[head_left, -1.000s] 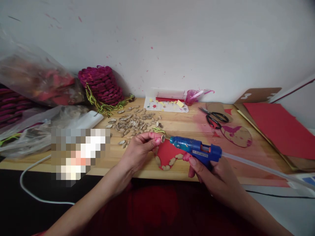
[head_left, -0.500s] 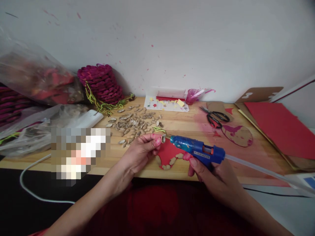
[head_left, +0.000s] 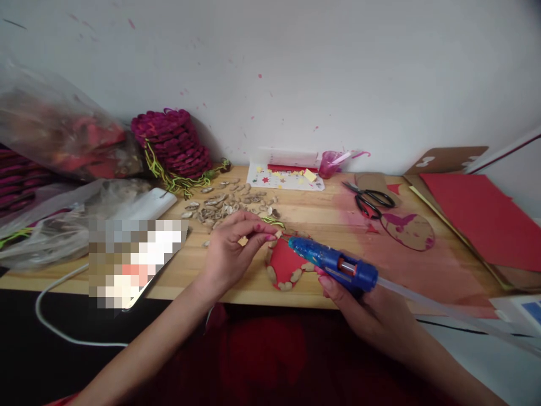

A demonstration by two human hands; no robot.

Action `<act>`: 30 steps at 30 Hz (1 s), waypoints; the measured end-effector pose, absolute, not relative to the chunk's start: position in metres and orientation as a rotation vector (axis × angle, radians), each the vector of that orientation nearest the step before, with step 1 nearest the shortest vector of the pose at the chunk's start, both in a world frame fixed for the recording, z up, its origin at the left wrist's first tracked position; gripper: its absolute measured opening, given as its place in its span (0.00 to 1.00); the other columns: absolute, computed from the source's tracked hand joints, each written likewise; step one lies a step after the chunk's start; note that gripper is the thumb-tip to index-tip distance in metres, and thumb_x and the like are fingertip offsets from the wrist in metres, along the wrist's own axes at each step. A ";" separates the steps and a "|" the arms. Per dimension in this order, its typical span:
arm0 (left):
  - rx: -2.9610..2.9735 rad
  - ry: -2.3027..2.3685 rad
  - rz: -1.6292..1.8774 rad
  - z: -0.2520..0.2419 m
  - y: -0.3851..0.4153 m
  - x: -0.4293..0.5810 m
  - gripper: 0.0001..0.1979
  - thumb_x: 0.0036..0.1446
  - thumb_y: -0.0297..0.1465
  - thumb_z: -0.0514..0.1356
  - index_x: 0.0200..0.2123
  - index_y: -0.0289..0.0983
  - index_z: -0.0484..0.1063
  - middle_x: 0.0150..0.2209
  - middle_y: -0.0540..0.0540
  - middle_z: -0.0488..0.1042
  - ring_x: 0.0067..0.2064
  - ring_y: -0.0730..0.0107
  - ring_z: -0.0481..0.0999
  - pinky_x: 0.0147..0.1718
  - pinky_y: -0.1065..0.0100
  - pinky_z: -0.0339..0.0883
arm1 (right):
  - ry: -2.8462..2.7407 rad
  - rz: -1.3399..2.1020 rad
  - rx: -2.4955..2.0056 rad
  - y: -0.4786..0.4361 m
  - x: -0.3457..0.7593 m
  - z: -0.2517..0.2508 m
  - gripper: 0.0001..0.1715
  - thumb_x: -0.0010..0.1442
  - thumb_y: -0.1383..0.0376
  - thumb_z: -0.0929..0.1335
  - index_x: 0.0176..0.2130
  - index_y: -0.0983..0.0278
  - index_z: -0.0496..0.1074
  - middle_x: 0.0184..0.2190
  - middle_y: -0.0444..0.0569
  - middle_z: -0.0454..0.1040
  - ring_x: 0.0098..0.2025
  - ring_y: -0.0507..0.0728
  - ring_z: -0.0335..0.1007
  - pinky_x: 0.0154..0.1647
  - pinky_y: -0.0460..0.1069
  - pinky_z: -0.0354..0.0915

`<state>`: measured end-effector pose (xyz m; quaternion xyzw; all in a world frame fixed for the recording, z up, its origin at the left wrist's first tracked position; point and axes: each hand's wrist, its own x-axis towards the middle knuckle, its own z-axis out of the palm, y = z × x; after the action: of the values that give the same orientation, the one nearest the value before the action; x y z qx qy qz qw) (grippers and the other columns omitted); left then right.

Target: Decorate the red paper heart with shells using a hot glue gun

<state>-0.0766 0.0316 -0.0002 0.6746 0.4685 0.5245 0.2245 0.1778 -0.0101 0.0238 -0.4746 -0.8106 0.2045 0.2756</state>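
My left hand (head_left: pixel 236 248) is closed in a pinch on a small peanut shell (head_left: pixel 278 233) between thumb and fingertips. In my right hand (head_left: pixel 350 293) is a blue hot glue gun (head_left: pixel 325 260), fingers wrapped round its handle. Its nozzle points left and sits right by the shell; whether they touch I cannot tell. A long clear glue stick (head_left: pixel 422 299) runs out of its back. Under both hands lies a red cut-out (head_left: pixel 288 258) with peanut shells (head_left: pixel 285 286) along its edge; the gun and left hand cover part of it.
Loose peanut shells (head_left: pixel 215 208) are spread behind my left hand. Black scissors (head_left: pixel 372 200) and red sheets (head_left: pixel 482 217) lie to the right. A pink cup (head_left: pixel 330 165) stands by the wall. To the left are a purple woven basket (head_left: pixel 173 141), plastic bags (head_left: pixel 71 225) and a white cable (head_left: pixel 40 316).
My left hand has turned over, bringing its back up and the shell round with it. The glue gun has shifted slightly left and down, its nozzle tilted more upward.
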 end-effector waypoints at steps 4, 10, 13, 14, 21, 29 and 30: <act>2.015 1.301 1.355 0.008 0.032 -0.083 0.06 0.60 0.29 0.66 0.38 0.44 0.83 0.35 0.46 0.76 0.38 0.68 0.75 0.37 0.69 0.68 | -2.198 0.583 -1.269 -0.010 0.178 0.027 0.05 0.66 0.63 0.66 0.36 0.59 0.69 0.28 0.45 0.74 0.29 0.56 0.71 0.30 0.50 0.64; 2.049 1.288 1.256 0.016 0.032 -0.086 0.07 0.60 0.30 0.65 0.37 0.44 0.84 0.36 0.44 0.76 0.39 0.64 0.75 0.39 0.67 0.66 | -2.183 0.571 -1.294 -0.011 0.177 0.033 0.05 0.65 0.62 0.66 0.36 0.59 0.70 0.30 0.48 0.76 0.30 0.58 0.73 0.30 0.51 0.65; 2.005 1.270 1.253 0.015 0.032 -0.084 0.06 0.60 0.30 0.65 0.36 0.43 0.84 0.36 0.44 0.77 0.39 0.64 0.75 0.39 0.67 0.66 | -2.179 0.578 -1.313 -0.010 0.179 0.031 0.05 0.64 0.61 0.67 0.36 0.58 0.71 0.28 0.46 0.76 0.28 0.58 0.73 0.30 0.51 0.65; 1.963 1.263 1.262 0.014 0.031 -0.084 0.06 0.60 0.31 0.65 0.36 0.43 0.84 0.36 0.44 0.77 0.38 0.65 0.75 0.39 0.68 0.66 | -2.183 0.590 -1.317 -0.010 0.179 0.030 0.06 0.65 0.61 0.67 0.35 0.58 0.72 0.27 0.45 0.75 0.27 0.57 0.72 0.30 0.51 0.65; 1.212 1.117 1.226 -0.004 0.034 -0.079 0.08 0.50 0.35 0.73 0.32 0.38 0.83 0.29 0.48 0.77 0.29 0.74 0.70 0.30 0.72 0.63 | -2.107 0.719 -1.296 -0.007 0.176 0.030 0.15 0.68 0.60 0.64 0.29 0.59 0.70 0.28 0.46 0.76 0.29 0.56 0.72 0.29 0.50 0.64; 0.617 0.864 1.073 -0.006 0.031 -0.068 0.15 0.37 0.33 0.79 0.27 0.32 0.80 0.23 0.49 0.74 0.25 0.79 0.68 0.25 0.77 0.63 | -2.041 0.827 -1.235 -0.008 0.170 0.035 0.15 0.68 0.60 0.64 0.30 0.59 0.71 0.23 0.42 0.70 0.22 0.51 0.63 0.23 0.47 0.59; 0.603 0.852 1.064 -0.006 0.031 -0.067 0.15 0.37 0.32 0.79 0.27 0.32 0.80 0.23 0.49 0.74 0.25 0.79 0.69 0.25 0.77 0.64 | -2.044 0.821 -1.234 -0.007 0.171 0.035 0.15 0.68 0.60 0.64 0.30 0.59 0.71 0.23 0.42 0.70 0.22 0.51 0.62 0.23 0.47 0.59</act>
<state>-0.0673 0.0307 -0.0063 0.2744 0.3875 0.4842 0.7349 0.1706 -0.0075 0.0351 -0.4657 -0.7714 0.3099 0.3033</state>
